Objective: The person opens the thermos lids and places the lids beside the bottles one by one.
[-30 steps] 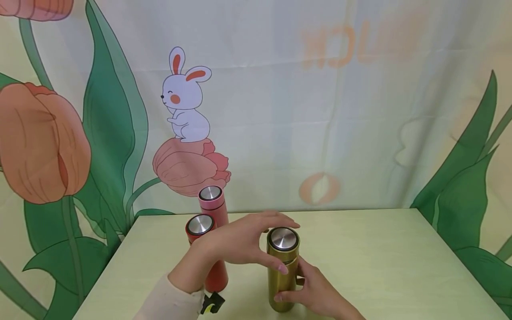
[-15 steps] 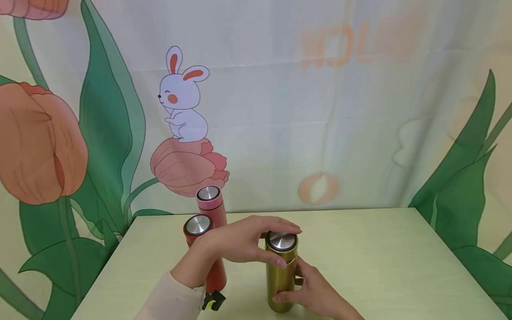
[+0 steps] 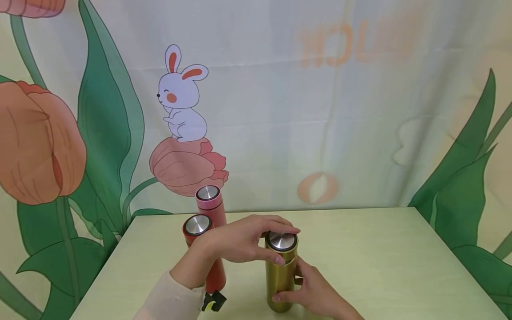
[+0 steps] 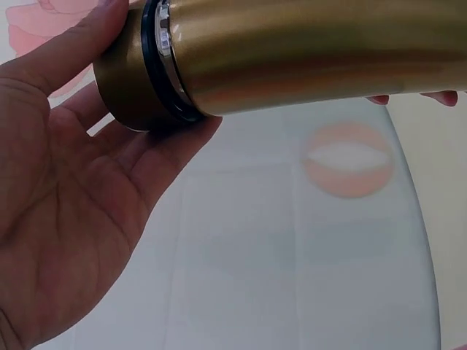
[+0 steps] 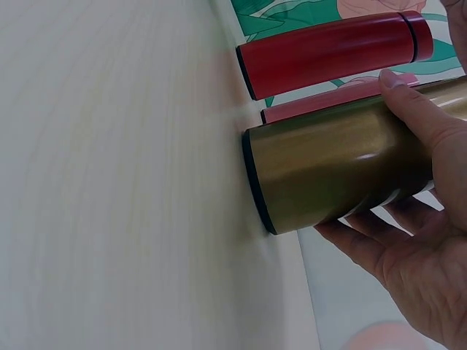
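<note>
A gold thermos flask [image 3: 276, 280] stands upright on the table in the head view. Its lid [image 3: 282, 241] has a brushed silver disc on top with a black ring round it. My left hand [image 3: 244, 240] holds this lid, thumb on the near side and fingers reaching over the far side. The left wrist view shows a black band and a shiny ring between lid [image 4: 120, 80] and body. Lower down, my right hand [image 3: 314, 291] grips the flask's body, its thumb across the front. In the right wrist view the flask's black base [image 5: 257, 182] is on the tabletop.
To the left stand a red thermos flask [image 3: 216, 275], partly hidden by my left forearm, and a pink one [image 3: 210, 202] behind it. The pale table [image 3: 380, 262] ends at a curtain [image 3: 260, 133] printed with a rabbit and tulips.
My left hand's fingers have come down from just above the lid onto its rim. The right hand keeps its grip, and the head view has shifted slightly.
</note>
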Demonstrator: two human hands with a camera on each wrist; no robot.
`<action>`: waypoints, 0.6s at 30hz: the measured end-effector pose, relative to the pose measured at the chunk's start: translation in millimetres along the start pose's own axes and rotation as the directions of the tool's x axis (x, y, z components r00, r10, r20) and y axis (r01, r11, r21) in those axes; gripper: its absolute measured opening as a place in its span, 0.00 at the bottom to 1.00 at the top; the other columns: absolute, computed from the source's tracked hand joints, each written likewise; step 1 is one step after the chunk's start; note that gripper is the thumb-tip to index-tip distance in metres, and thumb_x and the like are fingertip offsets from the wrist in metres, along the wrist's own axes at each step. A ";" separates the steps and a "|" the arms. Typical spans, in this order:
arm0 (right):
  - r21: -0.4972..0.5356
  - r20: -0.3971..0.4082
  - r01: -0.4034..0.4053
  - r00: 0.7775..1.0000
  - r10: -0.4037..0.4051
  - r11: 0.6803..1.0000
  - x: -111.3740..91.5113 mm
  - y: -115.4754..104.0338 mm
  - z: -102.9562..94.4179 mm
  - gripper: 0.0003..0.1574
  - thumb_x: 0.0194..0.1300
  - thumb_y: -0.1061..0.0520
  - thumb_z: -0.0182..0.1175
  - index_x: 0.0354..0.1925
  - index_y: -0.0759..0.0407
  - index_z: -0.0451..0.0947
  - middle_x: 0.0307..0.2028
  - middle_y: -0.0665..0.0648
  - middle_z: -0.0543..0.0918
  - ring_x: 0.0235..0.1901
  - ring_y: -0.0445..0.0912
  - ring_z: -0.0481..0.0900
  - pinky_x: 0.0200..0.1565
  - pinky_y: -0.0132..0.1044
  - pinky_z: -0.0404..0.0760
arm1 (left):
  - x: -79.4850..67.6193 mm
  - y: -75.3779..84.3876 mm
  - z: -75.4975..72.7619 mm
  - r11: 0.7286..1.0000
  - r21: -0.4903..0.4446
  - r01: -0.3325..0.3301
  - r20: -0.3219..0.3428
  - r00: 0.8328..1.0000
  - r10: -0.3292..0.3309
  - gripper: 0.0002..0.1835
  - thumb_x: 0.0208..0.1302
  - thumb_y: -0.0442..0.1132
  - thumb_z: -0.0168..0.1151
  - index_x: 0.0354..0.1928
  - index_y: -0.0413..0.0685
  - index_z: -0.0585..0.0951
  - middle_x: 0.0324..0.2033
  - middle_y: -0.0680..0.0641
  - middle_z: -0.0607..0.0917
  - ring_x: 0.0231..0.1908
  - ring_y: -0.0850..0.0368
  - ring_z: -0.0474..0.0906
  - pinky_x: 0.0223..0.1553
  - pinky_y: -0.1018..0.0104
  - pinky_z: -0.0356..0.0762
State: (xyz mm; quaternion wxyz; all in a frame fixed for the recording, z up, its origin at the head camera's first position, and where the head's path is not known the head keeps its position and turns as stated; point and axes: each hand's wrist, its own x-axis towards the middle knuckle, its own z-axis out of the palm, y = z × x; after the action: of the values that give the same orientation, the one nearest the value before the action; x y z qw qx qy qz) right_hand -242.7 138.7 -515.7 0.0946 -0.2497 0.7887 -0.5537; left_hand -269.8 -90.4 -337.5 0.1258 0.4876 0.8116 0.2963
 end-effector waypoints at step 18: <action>0.015 0.008 -0.014 1.000 0.013 1.000 -0.8 -7.9 -1.2 0.46 0.60 0.47 0.77 0.71 0.38 0.65 0.67 0.47 0.78 0.64 0.51 0.78 0.63 0.51 0.81 | 1.9 9.8 9.9 0.980 0.155 0.122 -0.189 0.978 -0.091 0.36 0.54 0.55 0.80 0.65 0.53 0.82 0.59 0.57 0.84 0.57 0.66 0.80 0.59 0.73 0.79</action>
State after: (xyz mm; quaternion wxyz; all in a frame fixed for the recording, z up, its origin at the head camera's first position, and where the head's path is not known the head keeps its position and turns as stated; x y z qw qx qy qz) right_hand -240.3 138.0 -508.1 0.1035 -0.2459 0.7858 -0.5580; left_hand -258.8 -81.8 -339.2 0.0266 0.4231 0.8664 0.2638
